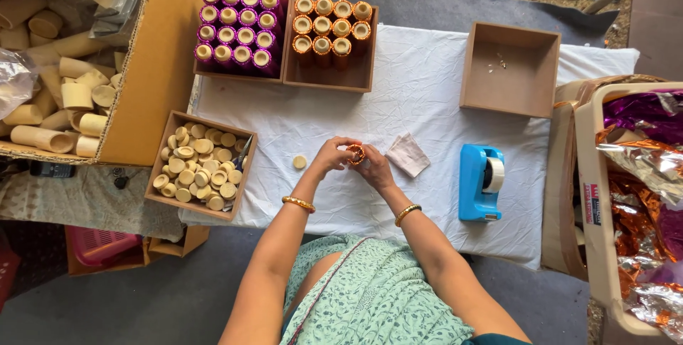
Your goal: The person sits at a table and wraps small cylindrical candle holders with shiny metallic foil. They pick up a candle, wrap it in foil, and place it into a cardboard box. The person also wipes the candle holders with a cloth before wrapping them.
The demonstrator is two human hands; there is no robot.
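- A small orange-wrapped tube [356, 154] is held between the left hand [329, 156] and right hand [373, 167], just left of the blue tape dispenser [479, 181].
- Beyond the dispenser, a purple tray [240, 75] is filled; the orange tray [358, 75] is half filled; one wooden box [508, 100] is almost bare.

Place: small craft or packing workshop, hand assembly at a low table.
Work surface: white cloth [427, 96] over the table, on a grey floor.
Stock, far: wooden trays of purple foil-wrapped tubes [238, 26] and orange foil-wrapped tubes [331, 28].
Supplies, left: cardboard carton of bare tubes [60, 82], box of round caps [197, 165].
Tools, right: blue tape dispenser [480, 181], bin of foil sheets [644, 188].
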